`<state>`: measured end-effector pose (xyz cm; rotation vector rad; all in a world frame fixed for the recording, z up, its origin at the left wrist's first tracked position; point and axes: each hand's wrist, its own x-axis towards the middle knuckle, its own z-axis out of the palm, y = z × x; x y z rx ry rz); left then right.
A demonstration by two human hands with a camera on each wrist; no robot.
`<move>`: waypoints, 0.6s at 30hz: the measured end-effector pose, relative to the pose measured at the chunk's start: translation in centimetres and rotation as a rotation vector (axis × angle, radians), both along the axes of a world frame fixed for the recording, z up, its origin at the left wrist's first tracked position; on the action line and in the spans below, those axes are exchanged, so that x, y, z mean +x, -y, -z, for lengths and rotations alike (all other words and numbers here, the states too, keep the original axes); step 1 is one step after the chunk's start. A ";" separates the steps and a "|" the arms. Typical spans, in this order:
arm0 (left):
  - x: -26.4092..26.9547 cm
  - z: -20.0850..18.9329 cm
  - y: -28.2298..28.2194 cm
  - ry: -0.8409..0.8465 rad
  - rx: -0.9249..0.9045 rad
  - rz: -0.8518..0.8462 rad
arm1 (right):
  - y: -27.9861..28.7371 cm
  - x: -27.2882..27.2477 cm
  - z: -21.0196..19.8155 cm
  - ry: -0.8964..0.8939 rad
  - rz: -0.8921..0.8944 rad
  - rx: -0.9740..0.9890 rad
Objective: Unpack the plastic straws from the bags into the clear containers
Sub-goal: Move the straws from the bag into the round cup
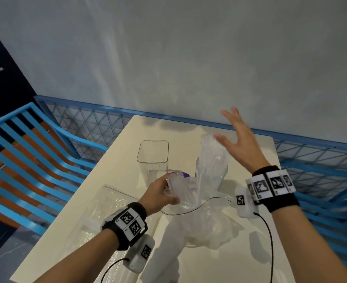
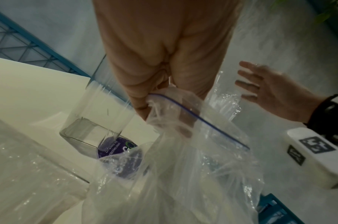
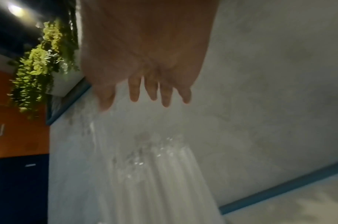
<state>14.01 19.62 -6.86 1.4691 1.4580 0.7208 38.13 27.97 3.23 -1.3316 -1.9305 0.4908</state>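
2 containers (image 1: 153, 152), 2 bags (image 1: 107, 203); left hand (image 1: 158, 196) grips straws (image 1: 177, 185); right hand (image 1: 241, 142) spread, empty.

Bare forearms, no sleeves. Black wristband (image 1: 131, 221) on the left wrist, faced with white plates bearing black square-code markers. White camera pod (image 1: 141, 255) beneath, also coded, thin black cable (image 1: 111, 269) trailing near. Same on the right: black band (image 1: 274, 187), coded white plates, white pod (image 1: 245, 203), black cable (image 1: 270, 248).
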 end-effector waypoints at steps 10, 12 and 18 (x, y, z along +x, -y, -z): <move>0.5 -0.2 -0.2 -0.007 0.006 0.008 | -3.5 -3.4 4.6 0.175 -0.054 -0.146; 0.4 -0.1 -0.2 -0.010 0.006 0.006 | -3.8 -3.6 4.4 0.079 -0.018 -0.109; 0.4 0.0 -0.1 0.020 0.001 -0.011 | -4.7 -3.8 0.9 0.088 0.343 0.067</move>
